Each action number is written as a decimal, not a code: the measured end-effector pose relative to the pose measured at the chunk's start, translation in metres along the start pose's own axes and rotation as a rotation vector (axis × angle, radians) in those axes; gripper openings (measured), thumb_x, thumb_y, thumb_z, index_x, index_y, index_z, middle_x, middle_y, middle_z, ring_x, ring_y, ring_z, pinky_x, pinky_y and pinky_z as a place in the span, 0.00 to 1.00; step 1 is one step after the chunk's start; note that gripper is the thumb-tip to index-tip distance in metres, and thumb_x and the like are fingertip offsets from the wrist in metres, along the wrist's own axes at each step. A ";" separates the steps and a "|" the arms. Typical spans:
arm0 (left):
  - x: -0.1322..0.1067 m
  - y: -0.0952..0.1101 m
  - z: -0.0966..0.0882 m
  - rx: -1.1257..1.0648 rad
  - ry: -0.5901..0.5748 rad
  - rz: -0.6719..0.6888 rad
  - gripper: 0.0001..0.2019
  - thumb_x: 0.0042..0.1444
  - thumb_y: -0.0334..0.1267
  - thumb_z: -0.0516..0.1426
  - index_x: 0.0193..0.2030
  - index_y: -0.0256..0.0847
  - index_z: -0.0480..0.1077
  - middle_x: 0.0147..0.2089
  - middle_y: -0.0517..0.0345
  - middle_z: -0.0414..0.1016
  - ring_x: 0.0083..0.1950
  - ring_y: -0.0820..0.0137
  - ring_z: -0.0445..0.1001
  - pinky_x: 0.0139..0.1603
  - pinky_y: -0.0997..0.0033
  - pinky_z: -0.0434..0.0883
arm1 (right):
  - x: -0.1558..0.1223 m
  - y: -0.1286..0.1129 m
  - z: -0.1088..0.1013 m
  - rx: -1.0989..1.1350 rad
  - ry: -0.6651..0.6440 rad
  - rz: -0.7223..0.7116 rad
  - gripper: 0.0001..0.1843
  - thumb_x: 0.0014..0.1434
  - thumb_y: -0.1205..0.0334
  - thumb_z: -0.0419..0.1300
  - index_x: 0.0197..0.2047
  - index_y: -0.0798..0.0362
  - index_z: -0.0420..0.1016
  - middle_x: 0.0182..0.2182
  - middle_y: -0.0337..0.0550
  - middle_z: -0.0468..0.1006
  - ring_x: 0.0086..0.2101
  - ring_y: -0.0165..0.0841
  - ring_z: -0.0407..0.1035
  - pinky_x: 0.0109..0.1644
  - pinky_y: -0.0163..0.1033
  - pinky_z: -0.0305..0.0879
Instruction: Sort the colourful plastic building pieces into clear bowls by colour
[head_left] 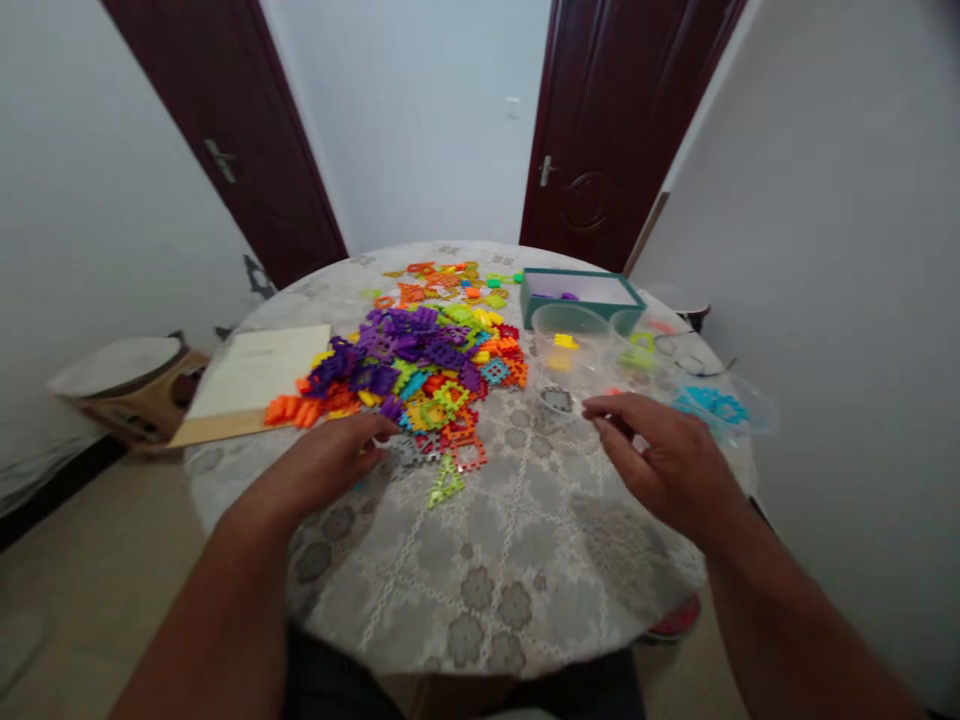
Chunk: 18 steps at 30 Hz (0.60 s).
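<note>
A large heap of colourful plastic interlocking pieces (420,350), purple, orange, yellow, green and blue, lies on the round table. My left hand (337,460) is at the heap's near left edge. Its thumb and index finger are apart, close to some grey pieces (405,450). A light green triangular piece (447,482) lies in front of the heap. On the right, my right hand (667,455) has its fingertips pinched together beside a clear plastic cup (574,322). Whatever those fingers hold, if anything, is too small to make out. Inside that cup is a yellow piece (564,342).
More clear containers stand on the right, one with blue pieces (711,404), another with green pieces (639,350). Behind them is a green-edged box (585,292) with purple pieces. A pale board (255,375) lies at the left. Orange pieces (435,280) are scattered at the back.
</note>
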<state>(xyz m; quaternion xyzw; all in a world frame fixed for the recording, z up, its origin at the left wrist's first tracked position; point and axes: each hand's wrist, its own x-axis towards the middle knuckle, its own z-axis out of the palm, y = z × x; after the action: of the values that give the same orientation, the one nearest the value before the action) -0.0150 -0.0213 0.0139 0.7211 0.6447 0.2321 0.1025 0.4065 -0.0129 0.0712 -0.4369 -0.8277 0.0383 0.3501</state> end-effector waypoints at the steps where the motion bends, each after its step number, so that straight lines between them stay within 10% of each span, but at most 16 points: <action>1: -0.003 0.002 -0.002 0.017 -0.142 0.043 0.17 0.57 0.51 0.59 0.47 0.49 0.81 0.46 0.57 0.86 0.43 0.63 0.83 0.44 0.66 0.78 | 0.002 -0.015 0.010 0.059 -0.085 -0.040 0.13 0.70 0.60 0.56 0.52 0.48 0.79 0.43 0.46 0.85 0.39 0.36 0.80 0.46 0.40 0.75; 9: -0.024 0.007 -0.021 0.154 -0.281 0.010 0.22 0.61 0.39 0.60 0.62 0.46 0.73 0.64 0.49 0.77 0.65 0.58 0.75 0.66 0.60 0.69 | 0.032 -0.069 0.093 0.060 -0.679 -0.168 0.19 0.65 0.66 0.60 0.59 0.50 0.78 0.49 0.50 0.84 0.49 0.42 0.78 0.53 0.45 0.72; 18: -0.049 -0.014 -0.028 0.216 -0.396 -0.156 0.28 0.57 0.43 0.65 0.63 0.46 0.69 0.60 0.47 0.76 0.60 0.54 0.77 0.56 0.61 0.72 | 0.026 -0.077 0.189 0.172 -0.277 -0.229 0.12 0.71 0.67 0.54 0.51 0.52 0.77 0.47 0.52 0.80 0.48 0.40 0.75 0.55 0.46 0.73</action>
<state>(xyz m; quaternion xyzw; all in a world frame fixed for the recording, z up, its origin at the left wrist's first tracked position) -0.0431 -0.0710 0.0220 0.7072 0.6870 0.0072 0.1668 0.2276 0.0051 -0.0284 -0.2989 -0.9059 0.1286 0.2711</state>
